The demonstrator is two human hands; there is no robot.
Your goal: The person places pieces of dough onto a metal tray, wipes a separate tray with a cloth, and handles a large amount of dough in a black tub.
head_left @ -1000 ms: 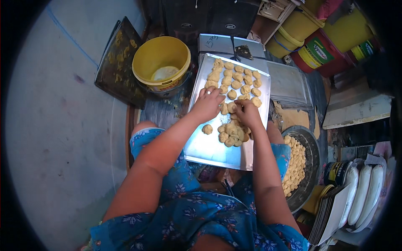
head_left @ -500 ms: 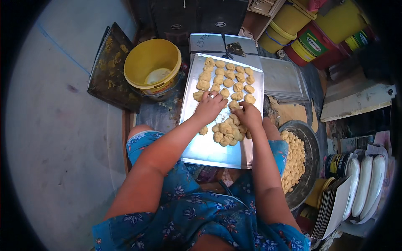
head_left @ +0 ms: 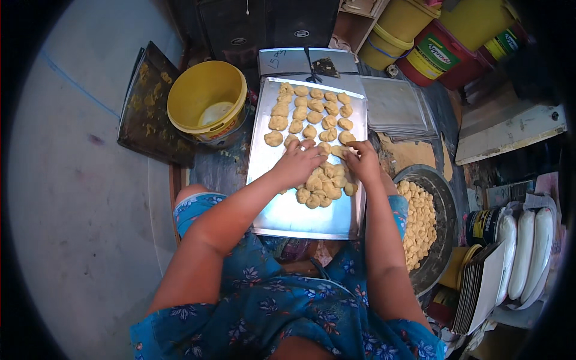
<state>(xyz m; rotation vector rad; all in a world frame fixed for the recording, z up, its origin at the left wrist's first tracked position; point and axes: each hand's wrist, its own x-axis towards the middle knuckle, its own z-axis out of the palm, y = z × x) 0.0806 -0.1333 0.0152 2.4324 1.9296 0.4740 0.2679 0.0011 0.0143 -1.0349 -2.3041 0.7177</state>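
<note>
Pale wall (head_left: 90, 180) along the left side; dark floor (head_left: 210, 165) beneath. Far left: one yellow bucket (head_left: 207, 90), open-topped, with a stained dark board (head_left: 156, 99) leaning beside it. Far right: a stack of flat metal sheets (head_left: 396, 105), then a red bucket (head_left: 429, 57) with yellow ones near it. Centre: one shallow metal tray (head_left: 282, 219), its near end between the person's knees. On its far half, rows of yellowish dough balls (head_left: 315, 117), uneven in shape, those at the left crowded and partly touching; towards the near end, right of centre, a piled dough heap (head_left: 321, 189) of similar lumps pressed together. Right of the tray: one round dark basin (head_left: 444, 243), holding many more dough pieces (head_left: 418, 219). Left hand (head_left: 298, 161): fingers spread and bent over the lumps at mid-tray, grip hidden by the hand itself. Right hand (head_left: 362, 161): thumb and fingers bent, tips at a small dough lump (head_left: 339, 151) on the far side of the heap; whether it is pinched cannot be told. Handling, by judgement: light, soft, easily dented, perhaps a little tacky where lumps meet; best held lightly around the sides with fingertips, parting neighbours without stretching them.
</note>
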